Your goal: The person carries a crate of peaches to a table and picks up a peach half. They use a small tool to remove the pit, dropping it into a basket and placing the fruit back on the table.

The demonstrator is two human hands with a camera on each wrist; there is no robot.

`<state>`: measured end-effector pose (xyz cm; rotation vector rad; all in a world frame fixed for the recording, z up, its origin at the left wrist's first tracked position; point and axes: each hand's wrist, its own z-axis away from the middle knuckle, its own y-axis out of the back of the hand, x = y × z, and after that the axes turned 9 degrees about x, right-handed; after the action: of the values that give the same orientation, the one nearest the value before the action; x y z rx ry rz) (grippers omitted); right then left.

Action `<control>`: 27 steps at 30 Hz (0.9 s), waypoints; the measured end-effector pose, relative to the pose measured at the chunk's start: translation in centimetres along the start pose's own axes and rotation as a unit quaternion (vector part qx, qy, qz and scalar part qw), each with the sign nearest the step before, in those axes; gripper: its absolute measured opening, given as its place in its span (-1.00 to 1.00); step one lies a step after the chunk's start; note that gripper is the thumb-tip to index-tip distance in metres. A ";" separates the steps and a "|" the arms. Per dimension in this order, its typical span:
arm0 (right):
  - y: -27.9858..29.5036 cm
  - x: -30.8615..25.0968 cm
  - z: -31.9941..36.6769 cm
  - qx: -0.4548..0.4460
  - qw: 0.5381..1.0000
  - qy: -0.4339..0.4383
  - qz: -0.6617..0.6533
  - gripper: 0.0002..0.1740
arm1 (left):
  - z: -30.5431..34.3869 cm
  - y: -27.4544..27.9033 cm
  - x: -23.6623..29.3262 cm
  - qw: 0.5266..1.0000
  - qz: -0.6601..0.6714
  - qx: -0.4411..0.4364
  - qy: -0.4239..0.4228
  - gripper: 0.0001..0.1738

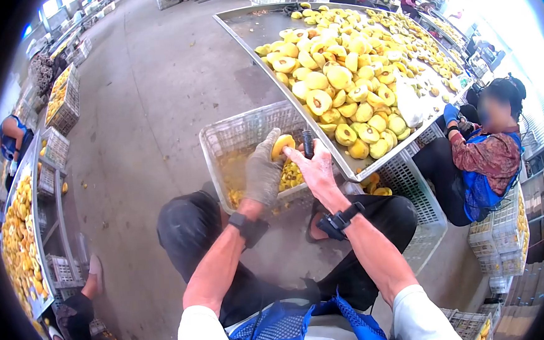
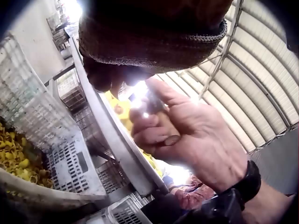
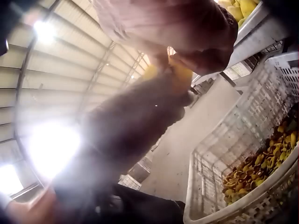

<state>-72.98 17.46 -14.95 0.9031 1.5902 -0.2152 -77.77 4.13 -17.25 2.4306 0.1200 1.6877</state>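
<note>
In the head view my gloved left hand (image 1: 260, 174) grips a yellow peach half (image 1: 282, 146), cut face showing, above a white plastic crate (image 1: 211, 150). My bare right hand (image 1: 319, 174) holds a small tool with a black handle (image 1: 308, 144) close beside the fruit; its working end is hidden. The right thumb reaches the edge of the peach half. Peach scraps (image 3: 257, 170) cover the bottom of the crate, seen in the right wrist view. In the left wrist view, the right hand's fingers (image 2: 152, 133) curl round the tool under strong glare.
A metal-rimmed table (image 1: 309, 111) heaped with peach halves (image 1: 347, 72) stands ahead on the right. Another crate (image 1: 420, 201) sits under its near corner. A seated person (image 1: 486, 157) works at the right. More fruit tables and stacked crates (image 1: 65, 101) line the left side.
</note>
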 end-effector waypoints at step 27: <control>1.1 1.2 1.3 -0.135 0.981 0.103 0.090 -0.65 | -0.5 0.1 -0.7 0.996 0.060 0.032 0.053 -0.43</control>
<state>-71.21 17.92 -15.94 0.8693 1.6673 0.2252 -78.48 3.95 -17.76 2.4384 0.0433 1.8929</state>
